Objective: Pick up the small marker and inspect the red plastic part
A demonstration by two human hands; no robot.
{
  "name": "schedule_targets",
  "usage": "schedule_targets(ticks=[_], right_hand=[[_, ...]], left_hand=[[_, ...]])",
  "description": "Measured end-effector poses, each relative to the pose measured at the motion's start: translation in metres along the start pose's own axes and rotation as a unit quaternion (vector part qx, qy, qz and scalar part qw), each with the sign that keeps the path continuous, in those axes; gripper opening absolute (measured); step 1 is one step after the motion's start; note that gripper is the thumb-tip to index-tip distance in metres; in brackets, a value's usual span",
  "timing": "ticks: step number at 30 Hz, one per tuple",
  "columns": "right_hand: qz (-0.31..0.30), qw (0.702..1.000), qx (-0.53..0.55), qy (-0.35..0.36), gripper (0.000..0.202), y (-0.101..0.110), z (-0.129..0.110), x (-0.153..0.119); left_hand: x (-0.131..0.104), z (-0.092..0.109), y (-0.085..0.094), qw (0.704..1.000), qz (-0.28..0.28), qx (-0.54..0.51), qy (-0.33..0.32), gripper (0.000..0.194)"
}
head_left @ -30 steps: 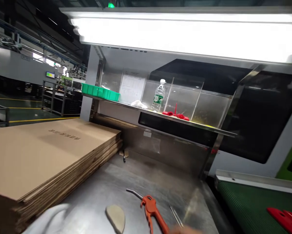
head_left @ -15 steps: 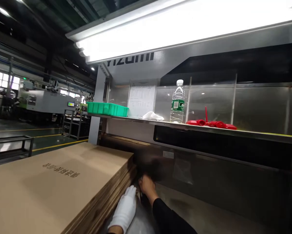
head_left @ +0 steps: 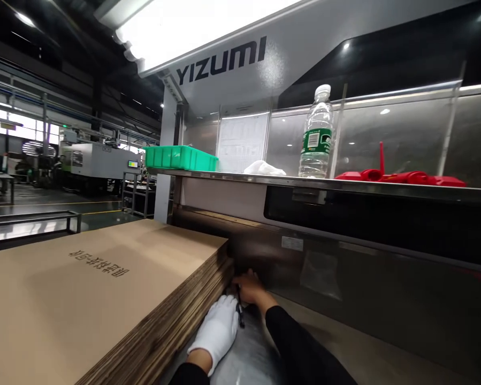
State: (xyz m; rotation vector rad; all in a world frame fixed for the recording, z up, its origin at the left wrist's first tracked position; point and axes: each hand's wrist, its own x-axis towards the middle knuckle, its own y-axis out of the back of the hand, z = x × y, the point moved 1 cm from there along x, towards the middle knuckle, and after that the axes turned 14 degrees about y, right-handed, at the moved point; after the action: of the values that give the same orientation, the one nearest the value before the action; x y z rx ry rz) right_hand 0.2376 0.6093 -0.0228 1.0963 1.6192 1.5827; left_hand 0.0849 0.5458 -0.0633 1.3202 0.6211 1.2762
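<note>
Nearest me, my left hand (head_left: 217,332), in a white glove, lies flat and released against the side of the cardboard stack (head_left: 104,283) on the steel surface (head_left: 344,353). Just beyond, my bare right hand (head_left: 248,289) pinches a small dark tool (head_left: 240,313) at the stack's far corner. I judge I'm gathering that tool; next comes a clean lift clear of the edge.

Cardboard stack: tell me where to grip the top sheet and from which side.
Take the top sheet of the cardboard stack at its near corner by the left hand, coming from the right. There its edges are exposed above the steel table, likely letting fingers slip under.
</note>
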Motion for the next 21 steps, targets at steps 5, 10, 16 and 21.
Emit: schedule_targets(ticks=[5, 10, 16, 21], right_hand=[[-0.020, 0.998, -0.036, 0.056, 0.033, 0.005, 0.009, -0.006], [0.024, 0.996, -0.009, 0.086, 0.031, 0.002, 0.019, -0.014], [0.211, 0.968, 0.127, 0.042, 0.031, 0.004, 0.018, -0.013], [0.288, 0.919, 0.267, -0.046, 0.030, -0.004, 0.005, 0.005]], left_hand=[[-0.003, 0.001, 0.004, 1.000, 0.006, -0.005, -0.010, 0.042], [-0.004, 0.002, 0.007, 1.000, 0.016, -0.010, -0.025, 0.040], [-0.007, 0.006, 0.015, 0.998, 0.037, -0.018, -0.050, 0.033], [-0.009, 0.011, 0.021, 0.998, 0.035, -0.017, -0.057, 0.032]])
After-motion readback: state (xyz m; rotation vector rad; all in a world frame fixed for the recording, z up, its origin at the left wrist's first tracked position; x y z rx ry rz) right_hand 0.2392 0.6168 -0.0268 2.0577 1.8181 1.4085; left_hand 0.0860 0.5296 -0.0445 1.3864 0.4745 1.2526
